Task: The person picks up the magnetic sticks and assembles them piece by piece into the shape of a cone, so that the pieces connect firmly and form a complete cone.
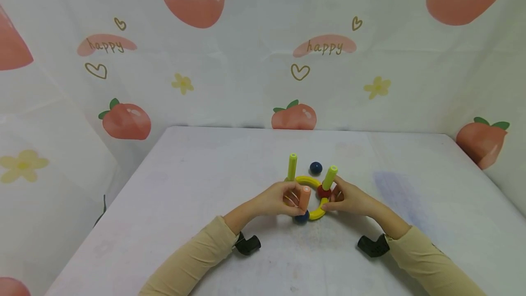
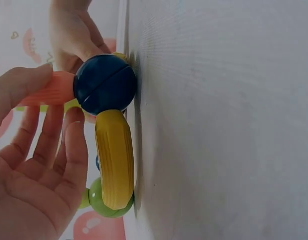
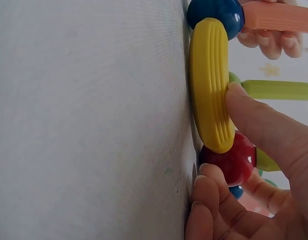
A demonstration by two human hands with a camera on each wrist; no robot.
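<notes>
A ring of yellow curved sticks [image 3: 211,85] joined by balls lies on the table. My left hand [image 1: 274,199] pinches an upright orange stick [image 1: 304,198] between thumb and fingers; its lower end meets a blue ball [image 2: 106,84] of the ring. Across from it, my right hand [image 1: 349,199] has its fingers curled about a red ball [image 3: 234,160], with the thumb against the yellow curved stick beside it. A light green stick [image 1: 330,177] stands up from the red ball. Another green stick [image 1: 292,167] rises from the green ball [image 2: 111,200], partly behind the left hand.
Just behind the ring sits a loose dark blue ball [image 1: 316,168]. Black devices [image 1: 248,245] hang at both wrists, low over the white table [image 1: 197,159]. A printed cloth [image 1: 246,58] with peaches hangs along the table's back edge.
</notes>
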